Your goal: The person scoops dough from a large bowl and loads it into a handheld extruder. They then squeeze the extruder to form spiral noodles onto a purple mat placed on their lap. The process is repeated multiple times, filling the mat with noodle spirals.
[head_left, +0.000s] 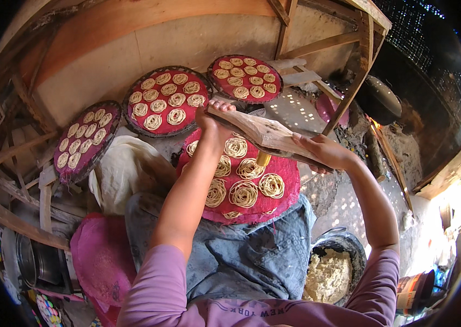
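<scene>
A two-handled wooden dough press point(266, 131) is held level across my front. My left hand point(217, 119) closes round its left end and my right hand point(328, 151) grips its right end, fingers curled underneath. From the middle of the press a brass tube point(263, 159) points down. Beneath it, a round tray covered in red cloth point(289, 168) rests by my lap. Coiled nests of pale dough strands point(243, 194) lie on that cloth, and the tube's lower end is just over one of them. The press and my forearm hide part of the tray.
More red-covered trays of dough nests stand at the left point(99, 147), behind point(157, 117) and far right point(257, 97). A dark bucket point(357, 245) of dough sits right of my lap. A fire point(373, 122) burns beside a dark pan point(381, 98). Wooden beams point(345, 98) rise nearby.
</scene>
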